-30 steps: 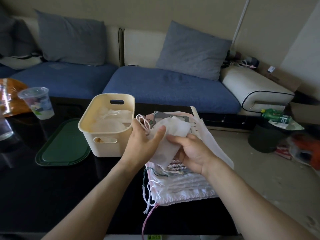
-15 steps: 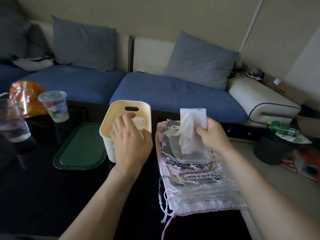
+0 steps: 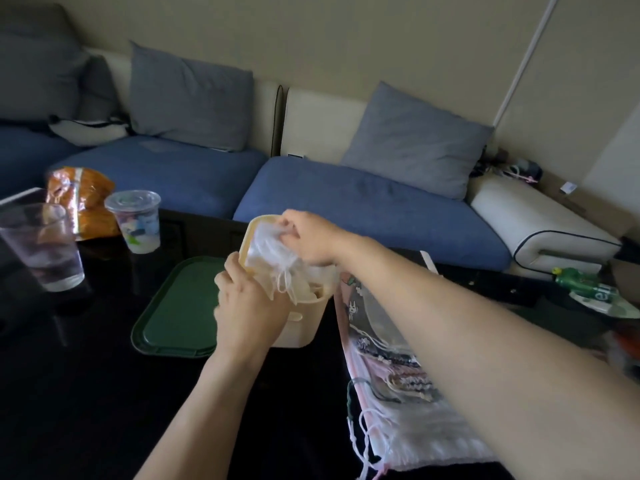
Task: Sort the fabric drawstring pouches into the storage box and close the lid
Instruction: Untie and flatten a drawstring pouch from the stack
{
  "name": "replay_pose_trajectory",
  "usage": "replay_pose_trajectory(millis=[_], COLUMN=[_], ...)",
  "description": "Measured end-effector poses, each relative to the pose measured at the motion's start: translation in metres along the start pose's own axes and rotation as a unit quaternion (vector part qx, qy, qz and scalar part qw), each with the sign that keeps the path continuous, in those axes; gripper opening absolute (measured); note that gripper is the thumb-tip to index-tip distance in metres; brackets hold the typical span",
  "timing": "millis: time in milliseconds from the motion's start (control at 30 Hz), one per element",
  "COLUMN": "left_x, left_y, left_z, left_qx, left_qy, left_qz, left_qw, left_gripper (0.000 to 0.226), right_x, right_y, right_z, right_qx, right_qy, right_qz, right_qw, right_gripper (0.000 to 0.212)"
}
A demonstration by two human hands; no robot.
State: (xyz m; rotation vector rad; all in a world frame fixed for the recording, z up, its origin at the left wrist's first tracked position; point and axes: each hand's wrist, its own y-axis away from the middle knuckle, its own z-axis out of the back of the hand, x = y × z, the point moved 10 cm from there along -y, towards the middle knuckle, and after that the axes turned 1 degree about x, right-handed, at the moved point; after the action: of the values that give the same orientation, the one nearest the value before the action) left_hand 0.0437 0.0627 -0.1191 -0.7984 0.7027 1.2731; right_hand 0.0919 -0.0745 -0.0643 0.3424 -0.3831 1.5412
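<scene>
Now R hand (image 3: 308, 239) pinches white pouch (image 3: 277, 252) over box (image 3: 301, 323); bottle (image 3: 588, 287) label unreadable.

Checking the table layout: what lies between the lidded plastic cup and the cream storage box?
In the head view, the green lid lies flat on the dark table, between the lidded plastic cup and the storage box.

Blue sofa (image 3: 363, 199) against beige wall (image 3: 346, 39), 2 grey cushions (image 3: 415, 140); dim light, black table (image 3: 86, 393).

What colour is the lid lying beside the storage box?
Dark green; the lid shows best in the head view, the only one.
</scene>
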Motion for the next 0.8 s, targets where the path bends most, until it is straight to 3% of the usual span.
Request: replay_pose_trajectory(millis=[100, 200, 367, 433, 500, 600, 700, 800], left_x=[0.007, 0.007, 0.003, 0.007, 0.011, 0.011, 0.009, -0.022], left_y=[-0.006, -0.007, -0.002, -0.005, -0.008, -0.012, -0.013, -0.002], left_z=[0.008, 0.013, 0.001, -0.004, -0.006, -0.003, -0.002, 0.026], left_qx=[0.014, 0.023, 0.060, 0.067, 0.062, 0.033, 0.006, -0.138], left_qy=[0.102, 0.117, 0.077, 0.064, 0.051, 0.046, 0.049, 0.065], left_qz=[0.021, 0.020, 0.008, 0.024, 0.049, 0.062, 0.061, -0.069], left_qw=[0.994, 0.993, 0.995, 0.995, 0.996, 0.996, 0.997, 0.986], left_gripper=[0.069, 0.067, 0.058, 0.054, 0.049, 0.043, 0.045, 0.034], right_x=[-0.009, -0.013, -0.015, -0.009, -0.010, -0.020, -0.033, -0.030], right_y=[-0.010, -0.008, -0.011, -0.011, -0.006, 0.006, 0.005, 0.007], right_z=[-0.048, -0.072, -0.061, -0.041, -0.031, -0.054, -0.080, -0.088], right_qx=[0.098, 0.129, 0.091, 0.030, 0.026, 0.159, 0.210, 0.253], right_qy=[0.063, 0.066, 0.098, 0.072, 0.034, 0.020, 0.092, 0.111], right_qz=[-0.030, -0.043, -0.038, -0.019, -0.016, -0.039, -0.059, -0.062], right_qw=[0.993, 0.988, 0.990, 0.997, 0.999, 0.986, 0.972, 0.959], right_gripper=[0.028, 0.033, 0.058, 0.060, 0.059, 0.059, 0.045, 0.036])
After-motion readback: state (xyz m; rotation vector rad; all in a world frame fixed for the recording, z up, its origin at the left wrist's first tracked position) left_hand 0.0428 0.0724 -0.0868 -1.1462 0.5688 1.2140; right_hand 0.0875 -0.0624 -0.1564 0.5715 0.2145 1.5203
